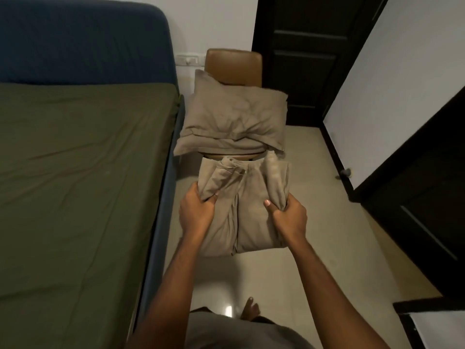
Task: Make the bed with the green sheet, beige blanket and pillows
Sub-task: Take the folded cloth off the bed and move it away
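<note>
Nearest, I am standing barefoot, one foot (250, 308) showing on the glossy pale tiled floor (302, 273), beside the dark blue padded side rail (161, 222) of the bed. Above it, I am holding the folded beige cotton blanket (246, 222) out in front of me, clear of the floor and just short of the chair. My left hand (196, 212) is gripping its left edge, thumb on top and fingers curled under a loose fold. My right hand (289, 217) is clamping the right edge in the same way, thumb pressed into the cloth. The hands are apart, one on each side of the bundle.

The blanket is sagging between them and creasing at each thumb, so I am judging it soft, limp and fairly light, yet bulky enough to slide open if taken by one layer only. The safe hold is through all the layers at both side edges, or at two adjoining corners once I am ready to shake it out.

To my left, the olive-green fitted sheet (75, 172) is lying spread over the mattress, lightly wrinkled. Farther off, the beige pillows (234, 117) are lying stacked on the seat of the tan leather-look chair (234, 64), beside the bed's head corner. Beyond, the dark blue upholstered headboard (75, 39) is standing against the white wall, and a dark panelled door (307, 46) is filling the far right.
</note>
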